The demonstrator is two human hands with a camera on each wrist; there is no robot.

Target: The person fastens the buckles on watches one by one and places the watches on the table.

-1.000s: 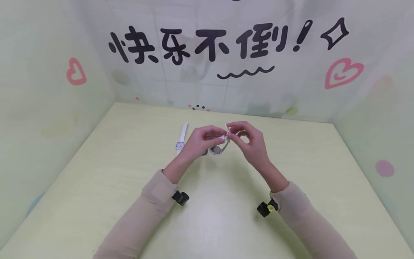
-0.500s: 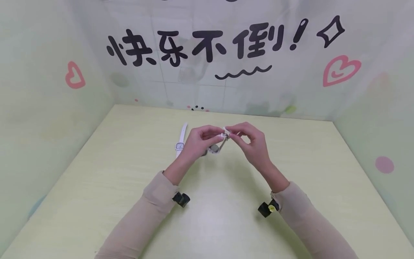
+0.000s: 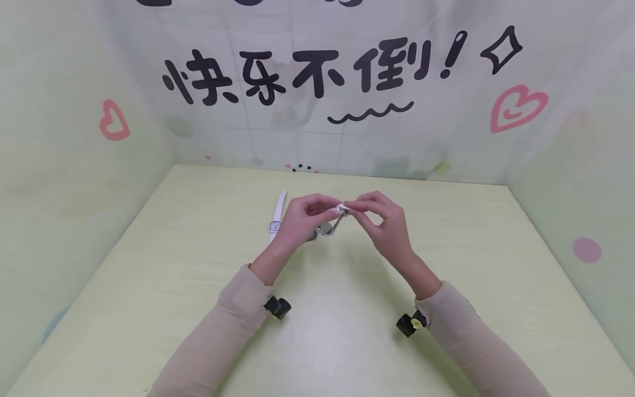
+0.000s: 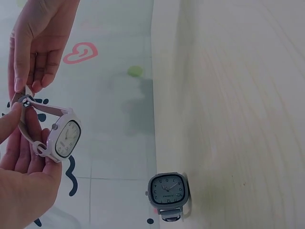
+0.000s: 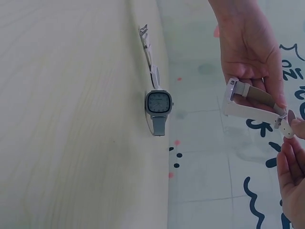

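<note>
Above the table, both hands hold a white wristwatch (image 4: 68,138) with a square face. Its strap is bent into a loop, and the two ends meet at the metal buckle (image 4: 26,100). My left hand (image 3: 303,219) pinches the strap beside the buckle, thumb on top and the watch case hanging by its fingers. From the other side, my right hand (image 3: 384,218) pinches the strap's tip between thumb and index finger. In the right wrist view, a short white strap end (image 5: 286,130) sticks out at the buckle, partly covered by the right fingertips.
A grey square watch (image 5: 158,102) stands on the table behind the left hand, mostly hidden in the head view. Left of it lies another white watch (image 3: 275,226), strap stretched out. The pale table (image 3: 198,220) ends at a printed cloth backdrop (image 3: 223,143).
The strap tip, raised above the buckle earlier, is now folded down low at it between the fingertips. My right fingers have closed in on the left ones, and the watch case has swung slightly left.
</note>
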